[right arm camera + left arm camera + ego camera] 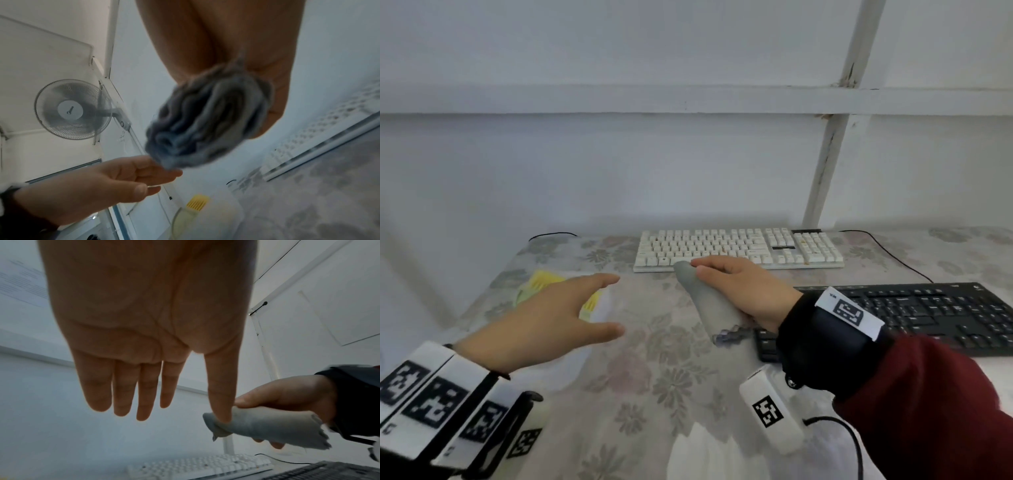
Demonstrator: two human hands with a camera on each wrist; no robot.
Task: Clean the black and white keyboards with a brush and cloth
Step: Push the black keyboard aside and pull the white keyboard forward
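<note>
A flower-patterned table [654, 359] carries a white keyboard [739, 248] at the back and a black keyboard [928, 315] nearer on the right, both flat and apart from each other; each looks rigid and light, likely best steadied by an edge of its frame rather than by its loose-seated keys. A yellow brush [541, 281], lying at the table's left beside something pale and blurred, appears stiff-handled with short bristles, and its handle seems the natural place to grip. The grey cloth [702, 301], rolled into a soft tube, looks limp and light, so it probably needs a full wrap to stay bundled. The right hand [743, 291] curls round its middle, the tip pointing toward the white keyboard's near edge. The left hand [551, 318] hovers above the brush, palm down, fingers straight and slightly spread, holding nothing.
</note>
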